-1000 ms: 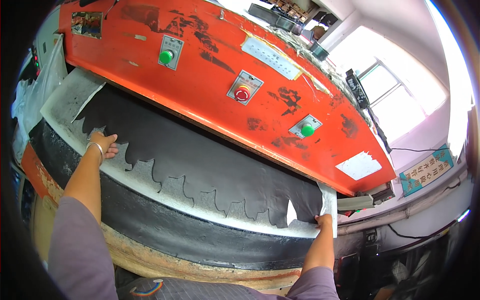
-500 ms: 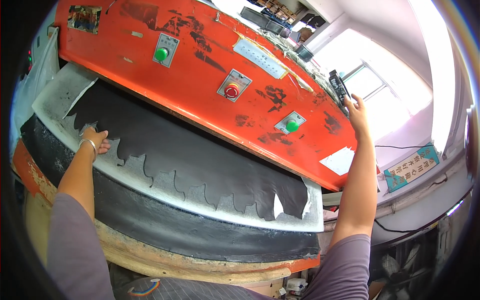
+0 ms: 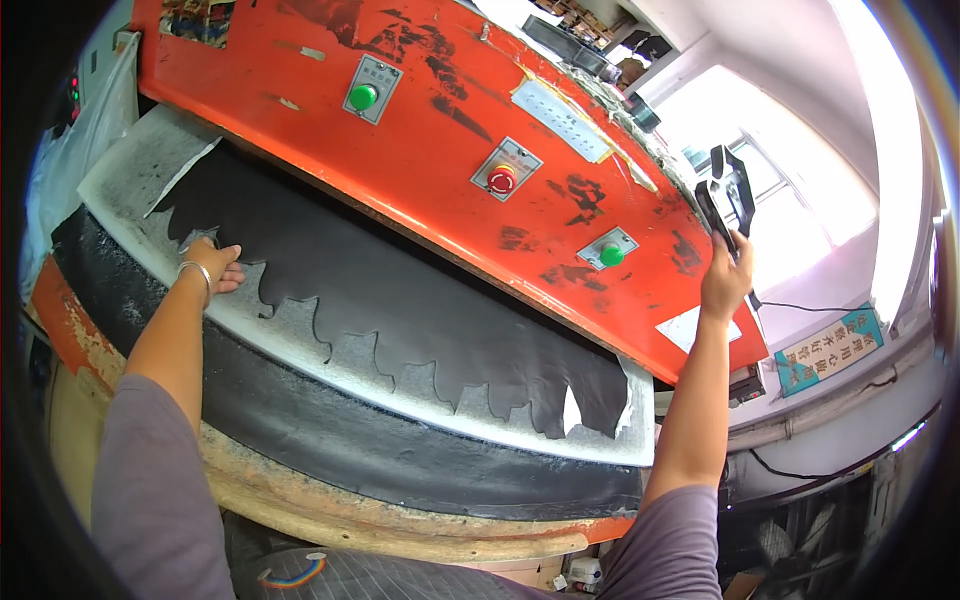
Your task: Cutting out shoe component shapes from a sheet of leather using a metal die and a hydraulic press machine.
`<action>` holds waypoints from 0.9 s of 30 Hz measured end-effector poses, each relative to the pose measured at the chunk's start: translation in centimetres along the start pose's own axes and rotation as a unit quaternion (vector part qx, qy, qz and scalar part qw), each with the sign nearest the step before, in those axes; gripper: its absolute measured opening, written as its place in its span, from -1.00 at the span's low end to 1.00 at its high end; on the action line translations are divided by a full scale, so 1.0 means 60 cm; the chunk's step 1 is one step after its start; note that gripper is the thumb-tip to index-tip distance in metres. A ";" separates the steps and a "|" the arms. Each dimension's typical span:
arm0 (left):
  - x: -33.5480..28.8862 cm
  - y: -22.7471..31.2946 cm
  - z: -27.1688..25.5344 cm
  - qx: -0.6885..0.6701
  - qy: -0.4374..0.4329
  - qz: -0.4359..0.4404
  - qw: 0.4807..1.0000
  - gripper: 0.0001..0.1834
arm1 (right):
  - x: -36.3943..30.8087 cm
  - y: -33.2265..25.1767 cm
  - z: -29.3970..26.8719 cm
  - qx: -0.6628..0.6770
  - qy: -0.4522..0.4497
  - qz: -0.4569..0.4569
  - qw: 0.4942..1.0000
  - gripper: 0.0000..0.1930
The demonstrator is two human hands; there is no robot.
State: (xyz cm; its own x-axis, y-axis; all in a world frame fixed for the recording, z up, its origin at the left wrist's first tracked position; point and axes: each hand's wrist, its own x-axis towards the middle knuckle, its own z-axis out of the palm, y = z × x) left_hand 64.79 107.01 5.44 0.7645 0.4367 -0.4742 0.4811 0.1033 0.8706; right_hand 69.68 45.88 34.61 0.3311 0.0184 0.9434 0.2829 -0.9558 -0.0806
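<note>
A dark brown leather-like sheet point(image 3: 400, 300) lies on a pale cutting board point(image 3: 120, 180); its near edge is cut into a row of scalloped notches. At the sheet's left end, my left hand point(image 3: 212, 268) rests by the notched edge, thumb and fingers loosely apart. A bracelet circles that wrist. Raised at the right, my right hand point(image 3: 728, 280) is closed on the lower end of a black, frame-shaped cutting die point(image 3: 735, 195). The die is held up beside the right end of the machine's top, its open outline showing against the window.
An orange-red press beam point(image 3: 420, 170) spans above the sheet, carrying two green buttons point(image 3: 363, 97) and a red knob point(image 3: 501, 180). Dark trays point(image 3: 570, 45) and odds and ends sit on its top. A black padded strip point(image 3: 400, 445) runs along the front. A sign point(image 3: 830, 350) hangs at right.
My right hand has lifted the cutting die off the beam's top edge and turned it so its frame shows. My left hand stays by the sheet's notched edge. The whole view has shifted slightly.
</note>
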 end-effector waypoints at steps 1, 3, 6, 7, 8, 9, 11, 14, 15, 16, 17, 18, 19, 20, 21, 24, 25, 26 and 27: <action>-0.005 0.000 -0.004 0.001 0.005 -0.002 1.000 -0.56 | -0.023 -0.021 -0.019 0.047 -0.019 0.006 0.999 -0.75; -0.008 -0.004 -0.007 -0.012 0.012 0.010 1.000 -0.54 | -0.075 -0.081 -0.058 0.110 -0.059 -0.020 0.992 -0.78; -0.004 -0.016 -0.009 -0.032 0.001 0.017 0.999 -0.55 | -0.214 -0.125 -0.112 0.202 -0.180 0.010 0.963 -0.72; -0.005 -0.015 -0.013 -0.038 0.001 0.015 0.999 -0.54 | -0.258 -0.185 -0.124 0.171 -0.220 -0.013 0.960 -0.70; -0.003 -0.014 -0.011 -0.040 0.003 0.015 0.999 -0.54 | -0.319 -0.211 -0.134 0.214 -0.247 -0.020 0.945 -0.71; 0.001 -0.015 -0.018 -0.038 -0.014 0.008 0.999 -0.54 | -0.354 -0.270 -0.135 0.254 -0.315 -0.049 0.913 -0.72; -0.003 -0.009 -0.029 -0.041 -0.034 0.002 0.999 -0.53 | -0.439 -0.363 -0.136 0.335 -0.434 -0.010 0.836 -0.64; -0.013 -0.004 -0.045 -0.054 -0.044 -0.004 0.998 -0.68 | -0.517 -0.482 -0.124 0.436 -0.523 0.014 0.732 -0.69; -0.010 -0.005 -0.057 -0.064 -0.042 -0.008 0.997 -0.65 | -0.531 -0.515 -0.110 0.438 -0.524 0.012 0.730 -0.69; -0.002 -0.007 -0.070 -0.075 -0.044 -0.011 0.996 -0.62 | -0.542 -0.548 -0.100 0.448 -0.573 0.025 0.686 -0.71; 0.004 -0.009 -0.082 -0.077 -0.076 -0.012 0.994 -0.59 | -0.549 -0.574 -0.090 0.455 -0.618 0.037 0.639 -0.72; 0.006 -0.010 -0.091 -0.077 -0.078 -0.011 0.994 -0.59 | -0.557 -0.586 -0.081 0.453 -0.618 0.038 0.641 -0.72; -0.001 -0.004 -0.089 -0.073 -0.101 -0.029 0.992 -0.61 | -0.566 -0.585 -0.073 0.413 -0.631 0.012 0.656 -0.70; 0.003 -0.002 -0.101 -0.070 -0.122 -0.046 0.989 -0.64 | -0.563 -0.593 -0.069 0.374 -0.643 -0.015 0.668 -0.67; 0.010 0.000 -0.133 -0.070 -0.126 -0.046 0.989 -0.64 | -0.557 -0.603 -0.072 0.317 -0.633 -0.056 0.704 -0.62; 0.055 0.013 -0.238 0.044 -0.266 -0.074 0.960 -0.73 | -0.507 -0.699 -0.080 0.243 -0.603 0.096 0.753 -0.60; 0.088 0.024 -0.265 0.125 -0.171 0.066 0.975 -0.72 | -0.504 -0.732 -0.085 0.225 -0.564 0.151 0.780 -0.57; 0.123 0.031 -0.300 0.201 -0.064 0.200 0.957 -0.71 | -0.506 -0.776 -0.083 0.220 -0.566 0.152 0.780 -0.57; 0.160 0.036 -0.330 0.191 -0.009 0.248 0.950 -0.69 | -0.512 -0.826 -0.078 0.160 -0.573 0.245 0.765 -0.53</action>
State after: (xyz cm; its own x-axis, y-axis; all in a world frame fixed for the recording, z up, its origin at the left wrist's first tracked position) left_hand 64.68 129.12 5.37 0.9436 0.3302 -0.0230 0.1770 -0.4446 0.8780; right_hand 41.28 91.33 11.16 0.9883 0.1015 -0.1136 0.0164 -0.8124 -0.5829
